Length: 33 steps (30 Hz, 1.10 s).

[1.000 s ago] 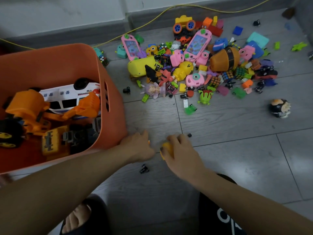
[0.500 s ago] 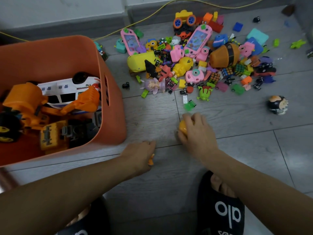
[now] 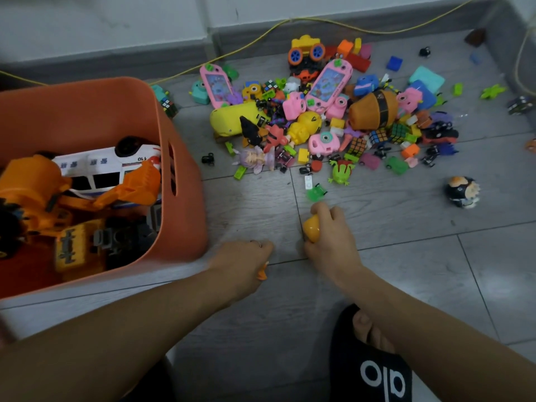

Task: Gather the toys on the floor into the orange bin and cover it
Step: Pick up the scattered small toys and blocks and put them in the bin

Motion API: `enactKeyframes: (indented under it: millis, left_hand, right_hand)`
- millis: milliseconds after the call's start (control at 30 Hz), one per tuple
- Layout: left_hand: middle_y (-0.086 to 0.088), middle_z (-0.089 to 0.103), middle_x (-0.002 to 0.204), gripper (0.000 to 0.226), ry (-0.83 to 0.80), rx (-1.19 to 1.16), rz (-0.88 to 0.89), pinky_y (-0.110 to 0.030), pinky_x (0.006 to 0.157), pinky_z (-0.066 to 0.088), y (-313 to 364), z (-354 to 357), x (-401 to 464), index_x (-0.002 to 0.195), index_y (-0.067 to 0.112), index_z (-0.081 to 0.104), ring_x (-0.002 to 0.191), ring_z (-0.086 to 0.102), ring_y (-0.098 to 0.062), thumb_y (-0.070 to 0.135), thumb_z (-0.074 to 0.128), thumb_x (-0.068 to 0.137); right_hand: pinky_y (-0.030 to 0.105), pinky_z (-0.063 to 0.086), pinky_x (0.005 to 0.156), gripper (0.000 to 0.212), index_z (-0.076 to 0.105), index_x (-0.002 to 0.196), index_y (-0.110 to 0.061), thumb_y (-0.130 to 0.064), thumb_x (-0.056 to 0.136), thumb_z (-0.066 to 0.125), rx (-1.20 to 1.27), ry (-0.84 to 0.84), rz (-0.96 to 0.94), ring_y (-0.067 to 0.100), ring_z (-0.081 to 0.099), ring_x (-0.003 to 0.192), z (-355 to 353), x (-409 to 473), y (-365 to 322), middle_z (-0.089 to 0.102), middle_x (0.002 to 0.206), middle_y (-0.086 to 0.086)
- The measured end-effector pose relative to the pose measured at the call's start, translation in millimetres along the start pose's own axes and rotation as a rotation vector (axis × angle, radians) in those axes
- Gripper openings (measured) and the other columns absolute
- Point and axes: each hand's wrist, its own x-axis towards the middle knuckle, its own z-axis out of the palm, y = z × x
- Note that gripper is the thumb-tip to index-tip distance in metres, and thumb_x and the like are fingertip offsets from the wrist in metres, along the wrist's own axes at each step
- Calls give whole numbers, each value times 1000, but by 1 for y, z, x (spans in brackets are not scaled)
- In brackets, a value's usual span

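Note:
The orange bin [image 3: 179, 146] stands on the floor at the left, holding a white police car [image 3: 107, 166], an orange digger [image 3: 43, 192] and a yellow truck. My right hand [image 3: 330, 239] grips a small yellow toy [image 3: 311, 227] just above the floor, short of a green toy car [image 3: 316, 193]. My left hand [image 3: 243, 265] hovers low beside the bin's near corner, curled round a small orange piece [image 3: 262, 274] that peeks out below the fingers. A heap of toys [image 3: 319, 120] covers the floor ahead.
A black and orange round toy [image 3: 462, 191] lies apart at the right. A yellow cable [image 3: 261, 33] runs along the skirting board. A small black wheel piece [image 3: 208, 159] lies by the bin. My foot in a black slipper [image 3: 374, 361] is at the bottom.
My right hand has moved forward with the yellow toy, away from the bin's corner toward the heap. My left hand has drawn back slightly and stays near the bin.

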Motion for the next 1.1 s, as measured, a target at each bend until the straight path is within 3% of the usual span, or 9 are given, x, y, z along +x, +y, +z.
enactKeyframes:
  millis: [133,233,333,500,633,800,900,1000,1100]
  left_hand:
    - [0,63,110,34,-47,-12,32,-30,63,31,7,-8,0,118,23,46,94,62,-25,34,53,87]
    - [-1,63,109,31,-130,-63,84,-30,63,39,10,-6,-1,113,26,51,92,62,-25,36,58,84]
    - [-3,61,112,30,-180,4,137,-34,67,46,14,-3,2,117,24,56,94,62,-27,33,58,88]
    - [-6,55,115,30,-156,36,119,-35,66,46,21,-4,13,120,20,59,93,60,-27,26,61,90]
    - [-4,56,113,23,-114,7,82,-33,62,44,12,-4,20,111,18,62,89,61,-27,22,61,88]
    - [-3,61,110,23,-97,11,72,-33,70,48,9,-8,25,106,19,61,94,62,-26,23,63,84]
    - [-6,61,111,21,-87,-35,12,-32,68,43,8,-21,31,103,20,60,97,62,-29,25,62,84]
    - [-7,63,103,13,-35,-124,-53,-31,63,40,4,-56,41,88,23,52,93,62,-31,24,62,81]
    - [-4,60,91,18,80,-278,-88,-30,65,42,2,-109,50,94,24,59,91,61,-27,28,65,78]
  right_hand:
    - [32,40,67,56,46,122,-19,-8,73,71,67,34,9,25,49,89,-4,5,-1,43,113,7]
    - [32,40,68,55,47,124,-16,-6,74,68,110,80,0,28,50,90,-14,20,-5,44,114,9]
    - [34,44,76,64,45,133,-17,-3,75,67,61,22,-17,31,51,99,-24,39,-10,40,125,12]
    - [35,47,92,60,50,132,-18,-3,77,67,32,-91,53,37,51,110,-27,61,-19,33,132,16]
    - [36,49,92,53,54,124,-18,-6,75,71,61,-114,79,34,50,109,-25,65,-24,34,129,14]
    - [30,45,78,45,55,110,-15,-5,70,72,101,-76,54,29,50,99,-19,66,-22,41,107,7]
    - [26,38,71,43,55,105,-16,-2,67,71,187,-67,99,29,51,95,-18,65,-20,45,106,8]
    - [25,37,61,50,55,106,-19,-4,63,76,279,-44,107,27,55,90,-27,67,-30,54,107,10]
    - [27,42,57,54,55,106,-22,-3,61,78,450,39,89,20,55,83,-58,73,-59,56,93,0]
